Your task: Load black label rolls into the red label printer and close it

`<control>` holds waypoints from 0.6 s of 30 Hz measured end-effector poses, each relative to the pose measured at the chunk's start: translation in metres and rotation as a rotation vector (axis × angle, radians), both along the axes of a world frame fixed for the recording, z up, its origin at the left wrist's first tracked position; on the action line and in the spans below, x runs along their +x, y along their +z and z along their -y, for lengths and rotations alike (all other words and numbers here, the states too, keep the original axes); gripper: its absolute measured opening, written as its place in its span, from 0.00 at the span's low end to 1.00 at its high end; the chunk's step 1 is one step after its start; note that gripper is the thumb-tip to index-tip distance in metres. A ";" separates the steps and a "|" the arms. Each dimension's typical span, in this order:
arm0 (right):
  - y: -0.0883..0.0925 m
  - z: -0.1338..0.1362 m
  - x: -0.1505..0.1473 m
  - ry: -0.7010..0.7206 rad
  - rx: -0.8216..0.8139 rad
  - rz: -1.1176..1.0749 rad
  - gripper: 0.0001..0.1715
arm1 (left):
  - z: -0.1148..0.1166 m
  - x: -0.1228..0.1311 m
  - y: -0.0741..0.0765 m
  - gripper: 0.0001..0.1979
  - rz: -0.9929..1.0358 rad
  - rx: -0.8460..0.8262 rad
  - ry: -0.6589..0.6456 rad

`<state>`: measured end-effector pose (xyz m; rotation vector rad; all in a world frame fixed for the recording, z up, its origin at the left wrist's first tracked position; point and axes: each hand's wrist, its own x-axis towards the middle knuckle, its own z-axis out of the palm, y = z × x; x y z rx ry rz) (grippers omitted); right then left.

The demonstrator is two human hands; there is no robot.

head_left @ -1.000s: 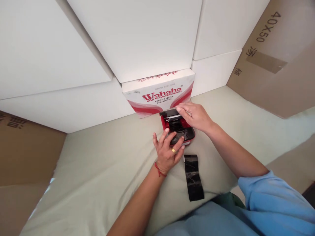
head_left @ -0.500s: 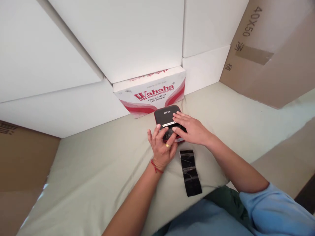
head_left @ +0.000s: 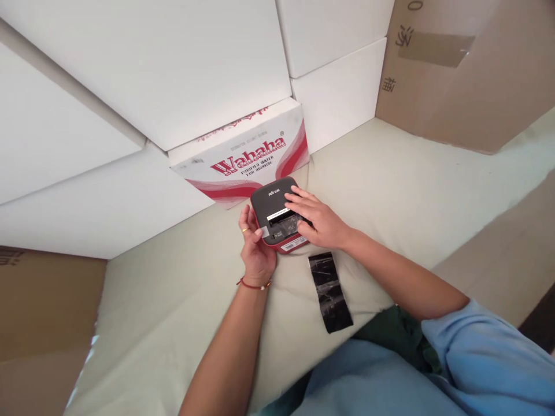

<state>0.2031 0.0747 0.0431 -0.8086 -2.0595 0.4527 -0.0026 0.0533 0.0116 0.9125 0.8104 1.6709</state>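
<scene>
A small label printer (head_left: 274,199) with a black top and a red body rests on the cloth. Its front shows a slot with a white strip and a clear window. My left hand (head_left: 256,248) grips the printer's left side, thumb on the front corner of the top and fingers around the edge. My right hand (head_left: 318,222) lies over the printer's right part, fingers stretched apart on the top and thumb near the window. A strip of glossy black film (head_left: 330,292) lies creased on the cloth, in front of the printer and apart from both hands.
A white and red Wahaha carton (head_left: 243,159) stands right behind the printer, against white boxes (head_left: 208,63). Brown cardboard boxes flank the pale green cloth (head_left: 173,289), one on the right (head_left: 455,86) and one on the left (head_left: 47,312).
My left hand has shifted from the printer's front to its left side, uncovering the front corner and label. My right hand stays on the top. The view has turned slightly.
</scene>
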 end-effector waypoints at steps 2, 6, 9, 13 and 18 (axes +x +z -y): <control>-0.001 0.000 0.000 -0.002 0.009 -0.003 0.29 | 0.003 0.001 0.003 0.33 0.002 -0.018 -0.018; -0.003 0.000 0.000 0.012 0.009 0.010 0.30 | 0.005 -0.001 -0.001 0.38 0.001 -0.030 -0.057; 0.000 0.001 -0.001 -0.002 0.006 0.032 0.30 | 0.002 -0.006 -0.007 0.42 -0.008 -0.017 -0.075; 0.014 0.002 -0.004 -0.059 -0.005 0.139 0.30 | -0.005 -0.011 -0.013 0.47 -0.032 -0.020 -0.088; 0.039 0.008 -0.003 -0.101 0.014 0.114 0.27 | -0.008 -0.008 -0.012 0.43 -0.074 0.028 -0.104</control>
